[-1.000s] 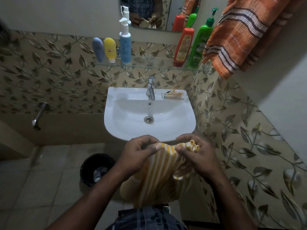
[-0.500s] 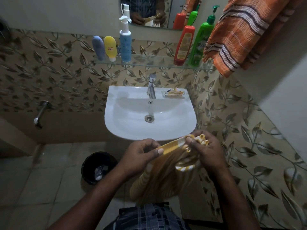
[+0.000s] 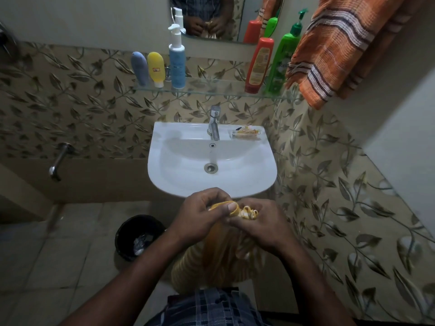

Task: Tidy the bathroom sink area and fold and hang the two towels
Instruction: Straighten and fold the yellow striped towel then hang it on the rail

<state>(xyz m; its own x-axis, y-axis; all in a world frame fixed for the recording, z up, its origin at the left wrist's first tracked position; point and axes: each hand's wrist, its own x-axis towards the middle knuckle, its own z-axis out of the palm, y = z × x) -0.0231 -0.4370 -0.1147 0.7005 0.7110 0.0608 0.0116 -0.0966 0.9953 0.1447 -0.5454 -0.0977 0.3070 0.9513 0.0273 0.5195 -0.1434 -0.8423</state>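
Just off the front rim of the white ceramic sink [image 3: 179, 177], your left hand [image 3: 202, 216] and right hand [image 3: 262, 228] both pinch the bunched top edge of the yellow-and-white striped cloth towel [image 3: 219, 260], which hangs blurred, seemingly doubled over, below your wrists.

The glass shelf [image 3: 211, 87] ran above the wash basin [image 3: 164, 175] and under the mirror [image 3: 237, 15], a pump bottle [image 3: 177, 64] towards its left end. The tap [image 3: 214, 123] stood at the basin's back rim, a soap tray [image 3: 246, 133] just right of it. A hung towel [image 3: 334, 48] draped at the upper right (beside the shelf's right end). A waste bin [image 3: 122, 231] sat on the floor left of the basin; the left hand [image 3: 200, 215] and right hand [image 3: 261, 227] held a second towel [image 3: 219, 260] before its front rim.
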